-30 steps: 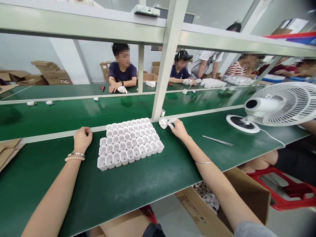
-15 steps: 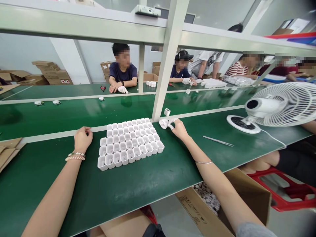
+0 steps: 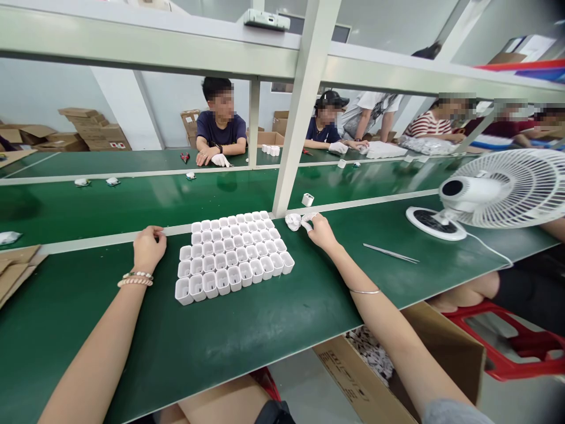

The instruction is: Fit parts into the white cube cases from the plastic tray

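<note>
Head view: the white piece (image 3: 308, 201) is carried farther right along the belt (image 3: 145, 203), clear of the post (image 3: 299, 118) — the cups (image 3: 223, 287) are left undisturbed at centre, between both hands. Left of them, the left hand (image 3: 149, 250) is loosely curled, contents hidden. Right of them, the bundle (image 3: 292, 222) is met by the right hand (image 3: 322, 231), half closed — grip cannot be told.

From head height, I'm viewing through one camera that is facing forward and down, looking closely over the near desk (image 3: 247, 330) and reaching the distant wall (image 3: 172, 100) at upper left.
</note>
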The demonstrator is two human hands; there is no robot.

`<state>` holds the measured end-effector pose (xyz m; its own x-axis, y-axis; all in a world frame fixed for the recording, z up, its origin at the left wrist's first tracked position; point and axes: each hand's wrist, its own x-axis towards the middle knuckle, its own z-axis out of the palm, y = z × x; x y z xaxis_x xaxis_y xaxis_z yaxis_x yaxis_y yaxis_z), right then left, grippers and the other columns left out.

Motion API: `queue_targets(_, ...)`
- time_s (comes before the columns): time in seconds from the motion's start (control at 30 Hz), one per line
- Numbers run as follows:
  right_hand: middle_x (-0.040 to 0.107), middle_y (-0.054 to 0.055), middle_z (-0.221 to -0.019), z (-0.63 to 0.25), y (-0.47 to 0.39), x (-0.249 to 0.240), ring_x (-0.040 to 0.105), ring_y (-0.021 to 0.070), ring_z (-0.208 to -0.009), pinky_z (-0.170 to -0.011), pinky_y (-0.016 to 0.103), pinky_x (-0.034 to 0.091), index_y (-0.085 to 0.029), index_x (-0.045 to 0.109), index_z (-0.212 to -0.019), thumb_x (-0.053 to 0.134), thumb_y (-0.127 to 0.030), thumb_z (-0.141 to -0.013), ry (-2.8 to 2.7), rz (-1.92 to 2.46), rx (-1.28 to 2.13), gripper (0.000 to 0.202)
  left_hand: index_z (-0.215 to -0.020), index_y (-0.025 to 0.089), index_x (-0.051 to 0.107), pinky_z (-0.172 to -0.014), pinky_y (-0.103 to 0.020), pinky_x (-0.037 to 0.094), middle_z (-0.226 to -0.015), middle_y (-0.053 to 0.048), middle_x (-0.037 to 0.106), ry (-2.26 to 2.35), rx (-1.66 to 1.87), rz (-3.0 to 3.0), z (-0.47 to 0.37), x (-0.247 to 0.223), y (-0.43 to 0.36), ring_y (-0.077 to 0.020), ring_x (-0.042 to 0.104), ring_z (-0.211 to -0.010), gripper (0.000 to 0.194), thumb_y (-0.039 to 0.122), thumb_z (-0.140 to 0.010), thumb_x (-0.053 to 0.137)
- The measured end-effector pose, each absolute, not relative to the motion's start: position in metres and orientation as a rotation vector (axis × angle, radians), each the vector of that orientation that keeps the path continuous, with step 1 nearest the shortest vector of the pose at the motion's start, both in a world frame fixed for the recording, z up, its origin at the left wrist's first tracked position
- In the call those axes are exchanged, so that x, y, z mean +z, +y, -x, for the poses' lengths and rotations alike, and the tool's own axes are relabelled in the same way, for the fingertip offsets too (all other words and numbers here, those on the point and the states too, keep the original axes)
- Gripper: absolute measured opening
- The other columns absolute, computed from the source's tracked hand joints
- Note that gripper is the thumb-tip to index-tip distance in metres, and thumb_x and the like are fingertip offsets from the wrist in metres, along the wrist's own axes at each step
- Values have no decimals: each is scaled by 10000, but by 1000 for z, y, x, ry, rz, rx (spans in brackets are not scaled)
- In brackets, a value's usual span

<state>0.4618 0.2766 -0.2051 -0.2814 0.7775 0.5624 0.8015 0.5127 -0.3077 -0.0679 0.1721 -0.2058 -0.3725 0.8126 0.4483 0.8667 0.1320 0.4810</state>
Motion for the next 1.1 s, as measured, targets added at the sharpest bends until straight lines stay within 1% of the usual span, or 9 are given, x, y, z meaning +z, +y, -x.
queue_targets(0.1, 704, 155, -969, -461, 276, -205, 651, 325, -963, -868, 474, 524, -168, 683, -918, 524, -128, -848, -2094, 1293, -57, 178, -977, 150, 613, -926, -471, 507, -913, -142, 679, -2296, -1051, 1711, 67, -206, 172, -319, 651, -923, 273, 272, -803, 442)
queue_targets(0.23, 708, 165, -1007, -459, 275, -204, 646, 335, -1001, -893, 489, 517, -165, 672, -926, 551, -212, -881, -2112, 1271, -58, 138, -990, 133, 625, -924, -465, 505, -917, -149, 685, -2301, -1039, 1702, 65, -205, 172, -323, 653, -928, 302, 282, -812, 431)
queue_targets(0.4, 708, 132, -988, -459, 273, -202, 651, 317, -985, -900, 489, 522, -199, 631, -881, 595, -272, -888, -2089, 1220, -30, 82, -994, 136, 622, -928, -454, 505, -937, -147, 691, -2308, -1028, 1693, 65, -205, 172, -319, 654, -936, 297, 282, -816, 435)
queue_targets(0.53, 702, 128, -985, -460, 274, -203, 651, 318, -977, -899, 496, 524, -206, 613, -865, 619, -271, -874, -2063, 1199, -4, 67, -990, 147, 622, -929, -447, 503, -936, -139, 693, -2313, -1020, 1687, 65, -205, 172, -317, 654, -934, 287, 283, -825, 430)
queue_targets(0.63, 700, 126, -983, -460, 275, -205, 650, 319, -983, -903, 498, 523, -205, 628, -896, 621, -256, -868, -2050, 1220, -10, 59, -983, 149, 619, -924, -447, 504, -930, -139, 692, -2311, -1019, 1686, 65, -205, 172, -316, 652, -925, 280, 281, -829, 426)
queue_targets(0.83, 699, 145, -1010, -462, 277, -207, 647, 337, -1011, -892, 508, 530, -179, 665, -972, 585, -178, -847, -2059, 1251, -33, 148, -968, 159, 613, -917, -438, 503, -922, -131, 690, -2304, -1021, 1677, 64, -206, 172, -310, 648, -925, 266, 281, -831, 420)
queue_targets(0.97, 705, 158, -1029, -462, 278, -207, 652, 336, -1025, -898, 499, 534, -166, 685, -991, 554, -158, -862, -2057, 1250, -39, 185, -970, 155, 615, -917, -433, 503, -923, -133, 690, -2301, -1019, 1680, 64, -205, 171, -312, 648, -931, 272, 281, -831, 417)
queue_targets(1.1, 715, 155, -1029, -462, 278, -207, 654, 338, -1030, -900, 510, 534, -178, 698, -981, 541, -188, -893, -2047, 1249, -45, 181, -986, 146, 615, -920, -428, 503, -936, -138, 693, -2310, -1013, 1686, 64, -205, 171, -308, 652, -929, 286, 277, -828, 415)
